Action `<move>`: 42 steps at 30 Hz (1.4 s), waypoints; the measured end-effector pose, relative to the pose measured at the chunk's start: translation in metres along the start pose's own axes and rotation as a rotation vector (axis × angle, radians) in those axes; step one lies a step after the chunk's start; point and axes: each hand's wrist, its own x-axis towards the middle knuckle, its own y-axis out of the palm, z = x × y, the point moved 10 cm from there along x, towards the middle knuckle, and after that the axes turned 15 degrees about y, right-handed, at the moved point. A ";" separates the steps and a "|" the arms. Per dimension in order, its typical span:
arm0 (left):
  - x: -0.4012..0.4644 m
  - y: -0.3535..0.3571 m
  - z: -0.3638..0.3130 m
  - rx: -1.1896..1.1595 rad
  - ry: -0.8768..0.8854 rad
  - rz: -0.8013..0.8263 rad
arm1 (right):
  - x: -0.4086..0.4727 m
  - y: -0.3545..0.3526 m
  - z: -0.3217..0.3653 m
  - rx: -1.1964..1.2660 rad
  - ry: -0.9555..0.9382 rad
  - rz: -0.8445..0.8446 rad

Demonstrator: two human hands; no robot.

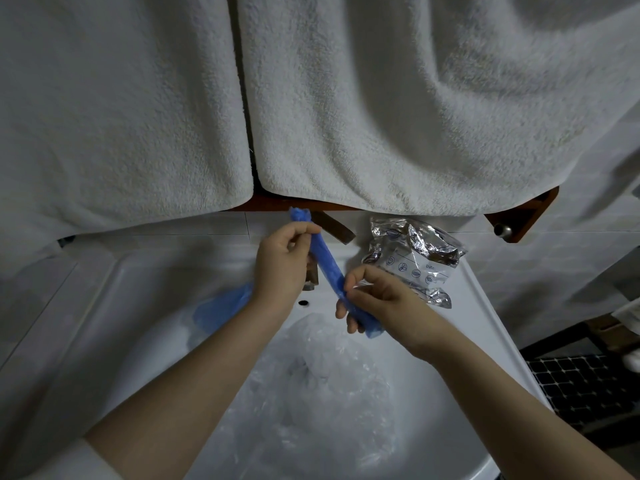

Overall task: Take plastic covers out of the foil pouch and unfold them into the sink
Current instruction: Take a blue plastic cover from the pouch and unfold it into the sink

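A folded blue plastic cover (327, 268), rolled into a long strip, stretches between both hands above the back of the white sink (460, 337). My left hand (282, 263) grips its upper end, and my right hand (375, 299) pinches its lower part. The silver foil pouch (414, 258) lies crumpled on the sink's back right rim, apart from both hands. Clear plastic covers (329, 386) lie spread out in the basin. Another blue cover (221, 308) lies in the sink's left side, partly hidden behind my left forearm.
Two white towels (398, 109) hang from a brown wooden shelf (519, 213) right above the sink. The tap (311, 277) stands behind my left hand. A dark tiled floor (581, 382) shows at the right.
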 end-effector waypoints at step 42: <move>-0.022 0.030 0.009 -0.270 -0.267 0.224 | -0.044 -0.001 0.072 -0.851 -0.792 -0.659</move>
